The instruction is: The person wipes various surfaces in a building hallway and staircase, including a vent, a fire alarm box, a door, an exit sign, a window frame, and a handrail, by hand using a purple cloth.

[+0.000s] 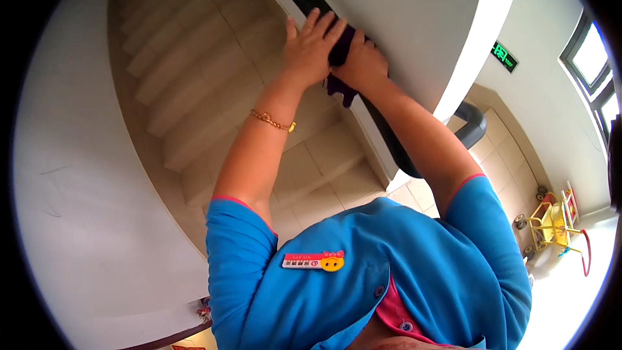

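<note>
A dark handrail [385,133] slants along the stairwell wall. Wrapped partly over it is a dark purple cloth [341,89], its ragged lower end hanging below my hands. My right hand [364,65] is closed round the cloth and the rail, with the fingertips curled over. Beside it, my left hand [311,50] lies with fingers stretched out and thumb apart, its fingertips at the rail and the cloth's edge. A gold chain bracelet [271,119] circles my left wrist. Much of the cloth is hidden under both hands.
Beige stairs [194,71] lie below and left of the rail, bounded by a pale curved wall [97,175]. On the right are a bent dark rail end [473,124], a yellow wheeled child's cart [551,223], a green exit sign [504,57] and a window [593,58].
</note>
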Demonstrator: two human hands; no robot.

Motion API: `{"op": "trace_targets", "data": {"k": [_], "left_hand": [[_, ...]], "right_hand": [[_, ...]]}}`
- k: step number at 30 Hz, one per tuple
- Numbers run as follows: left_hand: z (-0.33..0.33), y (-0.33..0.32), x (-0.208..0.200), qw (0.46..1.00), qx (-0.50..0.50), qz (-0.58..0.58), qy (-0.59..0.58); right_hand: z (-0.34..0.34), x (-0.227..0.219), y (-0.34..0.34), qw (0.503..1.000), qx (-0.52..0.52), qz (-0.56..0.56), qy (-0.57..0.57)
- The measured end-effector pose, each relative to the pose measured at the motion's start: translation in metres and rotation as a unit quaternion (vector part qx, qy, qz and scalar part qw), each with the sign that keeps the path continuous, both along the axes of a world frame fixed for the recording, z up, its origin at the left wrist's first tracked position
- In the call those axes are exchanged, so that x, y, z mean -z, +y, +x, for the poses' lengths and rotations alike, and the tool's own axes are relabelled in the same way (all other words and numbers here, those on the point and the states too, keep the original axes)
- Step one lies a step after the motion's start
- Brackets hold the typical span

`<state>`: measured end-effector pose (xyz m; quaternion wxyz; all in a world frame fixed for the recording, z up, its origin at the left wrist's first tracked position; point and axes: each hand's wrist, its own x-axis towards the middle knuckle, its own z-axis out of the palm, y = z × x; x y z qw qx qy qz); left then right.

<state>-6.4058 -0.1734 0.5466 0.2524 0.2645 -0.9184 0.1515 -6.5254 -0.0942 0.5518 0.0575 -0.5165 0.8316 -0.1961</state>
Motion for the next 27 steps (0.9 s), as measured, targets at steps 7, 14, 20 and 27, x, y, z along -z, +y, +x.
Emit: {"op": "trace_targets", "data": {"k": [7,14,20,27], "left_hand": [[0.028,0.023,0.006,0.991,-0.017,0.125,0.045],[0.051,0.051,0.053,0.97,-0.027,0.236,0.054],[0.046,0.054,0.044,0.963,0.041,0.241,0.111],[0.004,0.066,-0.012,0.953,0.229,0.168,0.107]], "right_hand": [[-0.047,-0.013,0.008,0.998,0.03,-0.021,0.05],[-0.084,-0.021,0.016,0.996,0.026,-0.059,0.064],[-0.101,-0.017,0.044,0.994,-0.041,-0.105,0.012],[-0.093,-0.004,0.111,0.99,-0.025,-0.136,0.027]]}}
